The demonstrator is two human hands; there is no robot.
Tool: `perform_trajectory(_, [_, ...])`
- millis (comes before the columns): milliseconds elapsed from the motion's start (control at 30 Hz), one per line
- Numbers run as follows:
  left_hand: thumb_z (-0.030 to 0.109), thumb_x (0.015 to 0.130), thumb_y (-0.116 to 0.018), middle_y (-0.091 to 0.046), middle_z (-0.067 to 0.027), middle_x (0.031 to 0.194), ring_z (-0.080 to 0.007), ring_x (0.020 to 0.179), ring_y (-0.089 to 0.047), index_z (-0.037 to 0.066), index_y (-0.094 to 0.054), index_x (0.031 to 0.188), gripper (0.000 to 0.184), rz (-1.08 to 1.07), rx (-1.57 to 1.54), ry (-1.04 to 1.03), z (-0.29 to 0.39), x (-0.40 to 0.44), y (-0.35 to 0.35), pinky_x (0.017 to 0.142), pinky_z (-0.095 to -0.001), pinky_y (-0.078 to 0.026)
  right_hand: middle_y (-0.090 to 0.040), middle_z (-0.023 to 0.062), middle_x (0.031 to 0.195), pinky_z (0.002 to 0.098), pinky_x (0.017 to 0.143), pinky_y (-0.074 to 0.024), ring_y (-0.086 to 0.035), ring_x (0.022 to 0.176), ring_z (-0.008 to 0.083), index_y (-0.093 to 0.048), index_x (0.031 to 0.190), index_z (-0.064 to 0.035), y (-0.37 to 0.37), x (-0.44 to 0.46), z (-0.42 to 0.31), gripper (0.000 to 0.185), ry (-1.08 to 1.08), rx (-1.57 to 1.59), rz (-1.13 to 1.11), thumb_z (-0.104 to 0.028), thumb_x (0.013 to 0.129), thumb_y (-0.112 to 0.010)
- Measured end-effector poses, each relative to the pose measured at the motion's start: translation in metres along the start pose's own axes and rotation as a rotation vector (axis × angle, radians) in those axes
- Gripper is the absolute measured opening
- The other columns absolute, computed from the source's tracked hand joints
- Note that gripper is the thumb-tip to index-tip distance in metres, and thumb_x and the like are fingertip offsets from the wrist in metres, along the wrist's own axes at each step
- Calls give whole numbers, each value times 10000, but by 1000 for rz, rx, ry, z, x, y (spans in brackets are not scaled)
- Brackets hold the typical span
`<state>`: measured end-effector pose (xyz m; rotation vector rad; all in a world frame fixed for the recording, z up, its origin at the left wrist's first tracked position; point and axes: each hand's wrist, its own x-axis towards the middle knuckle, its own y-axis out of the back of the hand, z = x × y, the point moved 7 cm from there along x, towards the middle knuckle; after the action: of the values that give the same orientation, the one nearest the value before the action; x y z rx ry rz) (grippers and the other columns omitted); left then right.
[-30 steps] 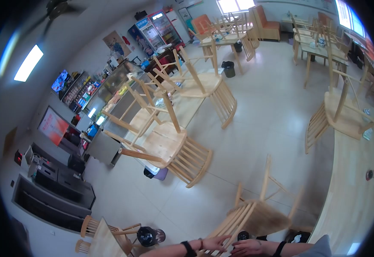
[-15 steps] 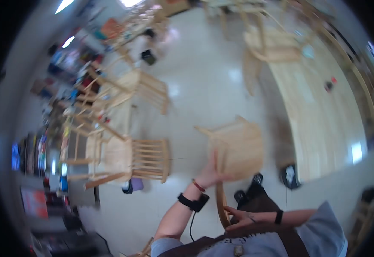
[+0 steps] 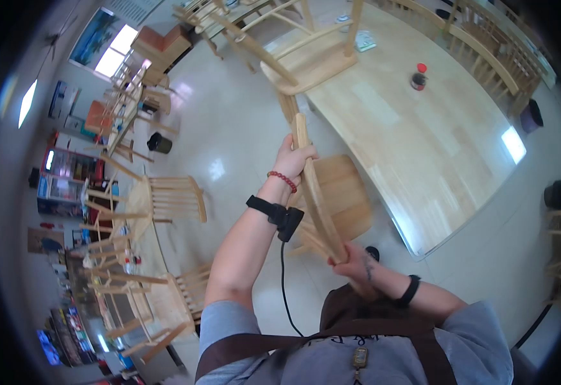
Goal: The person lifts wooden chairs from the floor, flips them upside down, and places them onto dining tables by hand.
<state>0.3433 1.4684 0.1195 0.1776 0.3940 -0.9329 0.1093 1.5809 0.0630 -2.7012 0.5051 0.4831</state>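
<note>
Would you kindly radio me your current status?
Left hand, right hand both gripping backrest. Held chair beside table. Upturned chair on table's far end.

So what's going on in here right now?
Someone's left hand and right hand are both gripping the back of a wooden chair, spaced apart along its top rail. It is beside a long table; I can't tell whether it is lifted. Another chair is upside down at the table's far end.
</note>
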Motion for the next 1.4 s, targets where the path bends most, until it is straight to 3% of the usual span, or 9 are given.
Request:
perform_trajectory(267, [-31,761,-592,-515,-96,991,-232,884,-578,105,-296,1337,662,-242,-255,6,-22,39,-17,726,-433,-560,-608,192,893,388,757,-483,-602,848,369,-481,1196,-27,65,11,-33,517,147,-477,315,-73,691,-580])
perform_trajectory(467, [125,814,-674,-570,-143,1116,-273,999,-591,71,-358,1357,631,-299,247,205,-110,121,36,831,-384,-518,-605,247,987,406,862,-468,-588,968,393,-430,1278,-11,76,88,48,640,-132,-656,430,-93,669,-608])
perform_trajectory(567, [224,829,-686,-582,-133,1188,-265,1064,-584,52,-402,1369,633,-543,543,-133,-118,144,73,916,-372,-473,-593,263,1011,402,912,-456,-577,991,393,-429,1290,3,114,118,53,687,-468,-652,411,-146,659,-656])
perform_trajectory(700, [280,840,-651,-542,-150,1294,-272,1147,-559,74,-486,1319,547,-769,602,-309,-102,114,199,971,-351,-435,-515,268,1194,406,937,-447,-523,1108,377,-379,1338,-32,84,160,-70,756,-382,-1124,221,-146,658,-690])
perform_trajectory(900, [346,792,-647,-530,-195,1273,-316,1199,-491,71,-495,1291,590,-69,1168,245,-182,92,522,1013,-387,-403,-390,244,1368,396,1059,-342,-396,1265,368,-352,1359,-10,83,329,-294,788,360,-1088,526,-153,684,-732])
perform_trajectory(1067, [293,761,-689,-646,-168,1071,-286,1002,-622,71,-552,1215,523,423,717,440,-204,22,626,882,-390,-494,-379,185,1413,407,1036,-374,-403,1282,294,-347,1372,-14,123,468,-360,815,722,-1318,641,-189,698,-769])
perform_trajectory(1133, [284,760,-690,-641,-170,1086,-281,1010,-620,70,-557,1210,516,525,588,522,-224,-10,629,888,-386,-494,-449,130,1363,368,984,-426,-476,1204,244,-397,1350,-29,202,533,-299,700,521,-623,514,-173,760,-745])
perform_trajectory(1267, [302,767,-668,-617,-175,1148,-309,1082,-583,71,-545,1233,535,331,606,682,-277,6,587,951,-393,-459,-636,33,844,307,809,-490,-595,850,152,-637,937,-63,94,562,-365,161,586,-687,300,-118,789,-669])
perform_trajectory(1400, [306,770,-636,-563,-175,1243,-320,1188,-507,76,-522,1269,561,-1,775,557,-235,96,534,1024,-396,-396,-614,55,737,313,712,-492,-603,764,169,-608,779,-81,13,638,-379,107,477,-872,289,-151,758,-686])
